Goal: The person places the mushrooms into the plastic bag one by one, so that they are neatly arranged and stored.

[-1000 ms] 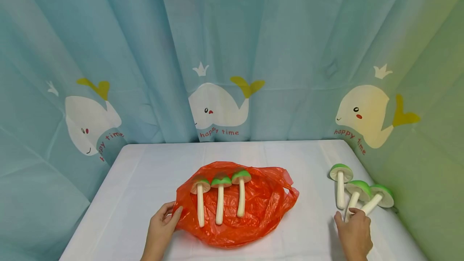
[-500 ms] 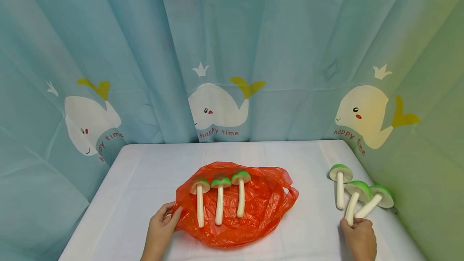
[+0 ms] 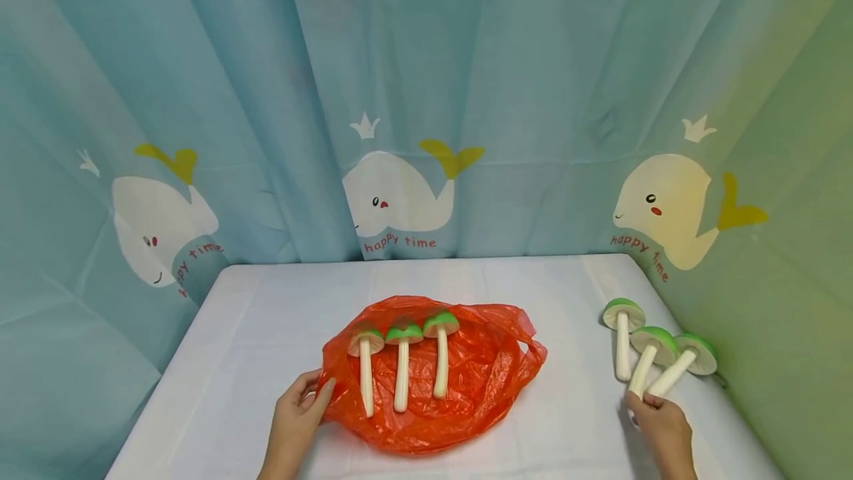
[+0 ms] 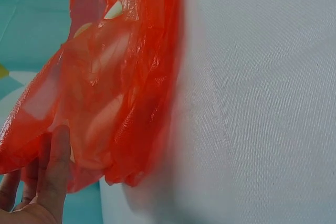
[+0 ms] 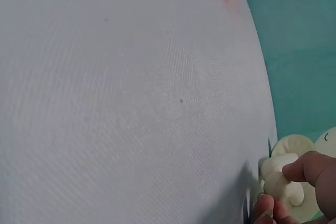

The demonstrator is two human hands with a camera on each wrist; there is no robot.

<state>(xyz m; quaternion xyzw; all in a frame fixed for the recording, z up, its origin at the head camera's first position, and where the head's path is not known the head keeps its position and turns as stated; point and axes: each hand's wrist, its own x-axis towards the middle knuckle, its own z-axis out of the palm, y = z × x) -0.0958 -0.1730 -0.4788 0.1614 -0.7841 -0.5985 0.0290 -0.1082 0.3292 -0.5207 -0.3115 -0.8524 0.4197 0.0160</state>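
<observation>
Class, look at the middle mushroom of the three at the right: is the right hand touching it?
Touching. The right wrist view shows the right hand pinching the stem end of the middle mushroom with thumb and finger.

From the right hand [image 3: 665, 430], bare tabletop [image 3: 576, 395] offers passage toward nine o'clock until the red bag [image 3: 474, 384]; three green-capped mushrooms [image 3: 656, 341] crowd eleven to one, and green curtain [image 3: 789, 310] walls off three.
</observation>
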